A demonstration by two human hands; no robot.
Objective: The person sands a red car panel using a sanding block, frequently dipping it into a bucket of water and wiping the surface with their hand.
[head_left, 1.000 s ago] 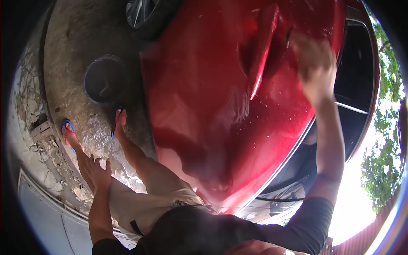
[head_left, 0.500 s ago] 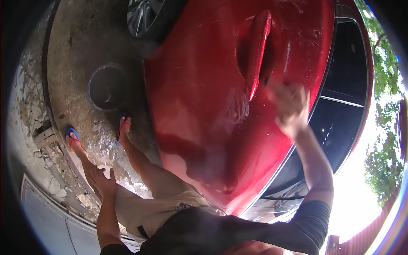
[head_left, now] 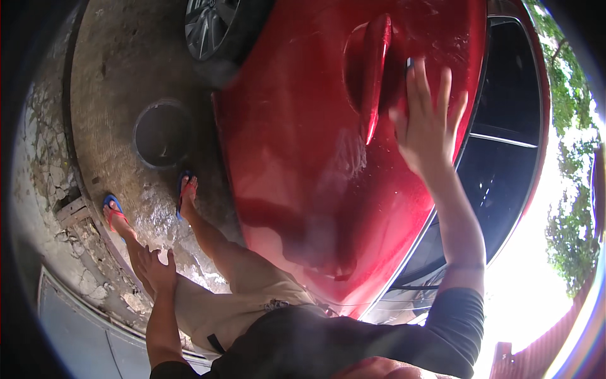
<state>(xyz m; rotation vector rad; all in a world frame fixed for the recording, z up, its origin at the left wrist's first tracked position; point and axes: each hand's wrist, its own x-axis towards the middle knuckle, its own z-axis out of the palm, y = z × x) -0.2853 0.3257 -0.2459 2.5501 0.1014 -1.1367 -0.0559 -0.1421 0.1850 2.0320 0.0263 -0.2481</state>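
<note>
A red car panel [head_left: 303, 164] fills the middle and upper view, with a raised door handle [head_left: 377, 69] in a round recess. My right hand [head_left: 429, 126] lies on the paint just right of the handle, fingers long and spread, with a small dark object [head_left: 409, 63] at a fingertip, too hidden to identify. Pale streaks mark the paint below the handle. My left hand [head_left: 158, 268] hangs by my leg, fingers apart, holding nothing that I can see.
A wheel [head_left: 211, 28] is at the top. My sandalled feet stand on wet concrete [head_left: 107, 107] beside a round cover [head_left: 161, 132]. A cracked ledge [head_left: 50, 164] and grey metal panel [head_left: 76, 322] run along the left. Dark windows [head_left: 505, 88] and bright foliage lie right.
My right hand swept down and left along the panel, then moved back up toward the handle, the dark object moving with it. My left hand has shifted slightly right and down in view.
</note>
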